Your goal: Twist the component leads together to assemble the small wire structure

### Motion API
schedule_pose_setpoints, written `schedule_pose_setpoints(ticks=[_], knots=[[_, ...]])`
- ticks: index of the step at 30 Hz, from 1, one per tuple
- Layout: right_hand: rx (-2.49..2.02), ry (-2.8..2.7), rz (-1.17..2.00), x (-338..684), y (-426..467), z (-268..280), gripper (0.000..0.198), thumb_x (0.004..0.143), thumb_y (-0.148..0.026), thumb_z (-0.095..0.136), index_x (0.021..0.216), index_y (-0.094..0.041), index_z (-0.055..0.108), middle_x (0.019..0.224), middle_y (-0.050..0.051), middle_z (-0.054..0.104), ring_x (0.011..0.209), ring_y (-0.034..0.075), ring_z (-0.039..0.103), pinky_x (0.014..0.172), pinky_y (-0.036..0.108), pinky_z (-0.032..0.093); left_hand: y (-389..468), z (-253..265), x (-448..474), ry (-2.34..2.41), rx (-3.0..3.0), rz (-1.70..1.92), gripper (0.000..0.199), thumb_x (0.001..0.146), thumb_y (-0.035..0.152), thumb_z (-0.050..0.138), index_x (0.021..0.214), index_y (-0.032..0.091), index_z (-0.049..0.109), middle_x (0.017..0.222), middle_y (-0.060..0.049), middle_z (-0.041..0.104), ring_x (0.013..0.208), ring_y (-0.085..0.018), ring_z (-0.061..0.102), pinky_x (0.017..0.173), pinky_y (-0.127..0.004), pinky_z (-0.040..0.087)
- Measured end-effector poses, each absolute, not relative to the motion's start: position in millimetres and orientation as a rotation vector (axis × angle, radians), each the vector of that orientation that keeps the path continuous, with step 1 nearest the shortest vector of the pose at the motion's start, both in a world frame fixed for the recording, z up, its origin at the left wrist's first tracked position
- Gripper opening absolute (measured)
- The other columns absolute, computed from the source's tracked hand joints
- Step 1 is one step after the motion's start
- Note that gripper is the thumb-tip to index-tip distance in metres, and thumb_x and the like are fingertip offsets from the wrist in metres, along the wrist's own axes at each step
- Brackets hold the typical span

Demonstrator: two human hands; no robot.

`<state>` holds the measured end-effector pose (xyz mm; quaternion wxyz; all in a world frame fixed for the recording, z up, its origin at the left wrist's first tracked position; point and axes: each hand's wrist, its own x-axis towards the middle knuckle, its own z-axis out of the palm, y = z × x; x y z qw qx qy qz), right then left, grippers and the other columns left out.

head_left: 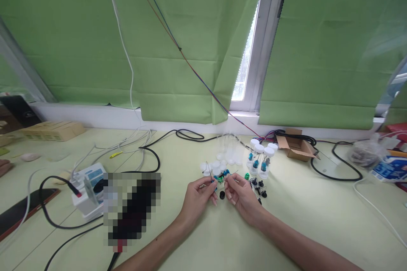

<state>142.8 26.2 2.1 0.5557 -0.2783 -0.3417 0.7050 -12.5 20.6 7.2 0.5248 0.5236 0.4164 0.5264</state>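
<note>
Between thumb and fingers, my left hand pinches a thin bent wire that rises above the fingertips. A small blue part shows at those fingertips. Close beside it, my right hand is closed in a pinch on something thin that I cannot make out. Small green parts and blue parts lie just beyond the fingers. Below the gap between the hands sits a round black cap. One green piece and several small black parts are beside my right hand.
Clear tubes with white caps stand upright at the right, blue parts inside. Other clear tubes and loose white caps are behind my hands. An open cardboard box, black cables and a white power strip surround them.
</note>
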Motion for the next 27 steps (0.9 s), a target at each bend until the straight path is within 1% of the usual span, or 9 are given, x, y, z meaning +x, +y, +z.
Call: schedule_pose_setpoints(ticks=[7,13,18,23,27], knots=[[-0.716,-0.818,1.653,144.8,27.4,1.5,0.044,0.065,-0.049,0.082,0.065,-0.017,0.052,0.056,-0.005,0.056,0.036,0.004,0.044,0.032,0.016,0.023,15.7,10.1,-11.1,0.978,1.322,1.232,0.024,0.078,0.036,0.070,0.087,0.014,0.071,0.064,-0.001,0.064,0.051,-0.014,0.057,0.047,-0.025,0.051],[-0.779,-0.830,1.638,144.7,28.1,3.1,0.049,0.062,-0.055,0.081,0.063,-0.018,0.049,0.051,-0.006,0.053,0.032,0.004,0.041,0.029,0.016,0.019,13.1,13.6,-9.6,0.975,1.361,1.213,0.026,0.080,0.037,0.068,0.087,0.013,0.072,0.074,-0.005,0.067,0.052,-0.014,0.058,0.047,-0.026,0.050],[-0.784,-0.846,1.632,145.0,28.0,2.1,0.049,0.064,-0.056,0.079,0.061,-0.018,0.048,0.048,-0.008,0.050,0.029,0.003,0.038,0.028,0.016,0.018,13.0,13.7,-9.8,0.996,1.359,1.183,0.026,0.079,0.038,0.068,0.088,0.013,0.072,0.071,-0.005,0.067,0.052,-0.015,0.057,0.048,-0.027,0.050],[-0.794,-0.860,1.622,145.5,28.5,0.7,0.049,0.065,-0.057,0.077,0.060,-0.018,0.048,0.044,-0.008,0.048,0.028,0.003,0.036,0.028,0.017,0.018,12.7,13.2,-9.4,0.993,1.365,1.175,0.027,0.079,0.039,0.068,0.088,0.014,0.072,0.078,-0.006,0.069,0.053,-0.015,0.058,0.047,-0.027,0.050],[-0.817,-0.877,1.610,145.3,29.0,0.1,0.050,0.066,-0.059,0.076,0.060,-0.018,0.048,0.043,-0.008,0.047,0.027,0.003,0.035,0.027,0.017,0.016,13.0,11.6,-9.5,0.981,1.367,1.176,0.027,0.079,0.039,0.068,0.087,0.013,0.072,0.076,-0.006,0.068,0.053,-0.014,0.058,0.047,-0.026,0.050]])
